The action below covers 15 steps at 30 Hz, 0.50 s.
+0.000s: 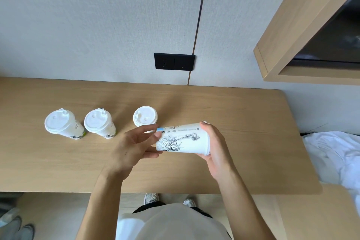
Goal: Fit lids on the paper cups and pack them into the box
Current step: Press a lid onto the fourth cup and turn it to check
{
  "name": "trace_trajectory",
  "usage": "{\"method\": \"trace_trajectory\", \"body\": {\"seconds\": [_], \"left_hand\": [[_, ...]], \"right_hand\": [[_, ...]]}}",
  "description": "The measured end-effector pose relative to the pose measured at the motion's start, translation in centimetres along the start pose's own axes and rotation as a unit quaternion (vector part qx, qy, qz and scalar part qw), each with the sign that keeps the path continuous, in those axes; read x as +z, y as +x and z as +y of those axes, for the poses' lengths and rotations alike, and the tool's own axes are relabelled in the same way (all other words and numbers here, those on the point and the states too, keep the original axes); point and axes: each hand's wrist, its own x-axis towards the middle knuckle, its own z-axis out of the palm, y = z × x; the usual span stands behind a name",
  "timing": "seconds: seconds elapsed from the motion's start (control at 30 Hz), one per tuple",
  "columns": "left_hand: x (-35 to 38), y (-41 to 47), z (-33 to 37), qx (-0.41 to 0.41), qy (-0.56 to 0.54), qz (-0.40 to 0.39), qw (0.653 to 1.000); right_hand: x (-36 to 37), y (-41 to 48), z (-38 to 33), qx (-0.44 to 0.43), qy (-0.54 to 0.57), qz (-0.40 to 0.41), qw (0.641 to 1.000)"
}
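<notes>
A white paper cup [185, 139] with a black ink drawing lies on its side in the air above the wooden table [243, 122]. My right hand [215, 148] grips its wide rim end, where a lid edge seems to show. My left hand [134, 146] touches its narrow bottom end with spread fingers. Three lidded white cups stand upright on the table: one at the far left [62, 123], one beside it [99, 122], and one [145, 117] just behind my left hand. No box is in view.
A black wall socket [174, 61] sits on the wall behind the table. A wooden cabinet [303, 31] overhangs the right side. White bedding [337, 154] lies past the table's right edge. My shoes [151, 198] show below the front edge.
</notes>
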Motion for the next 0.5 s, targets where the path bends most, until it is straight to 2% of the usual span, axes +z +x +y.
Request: {"method": "trace_trajectory", "body": {"seconds": [0.5], "left_hand": [[0.35, -0.69, 0.33, -0.025, -0.004, -0.002, 1.000]], "right_hand": [[-0.25, 0.13, 0.35, -0.010, -0.013, 0.004, 1.000]]}}
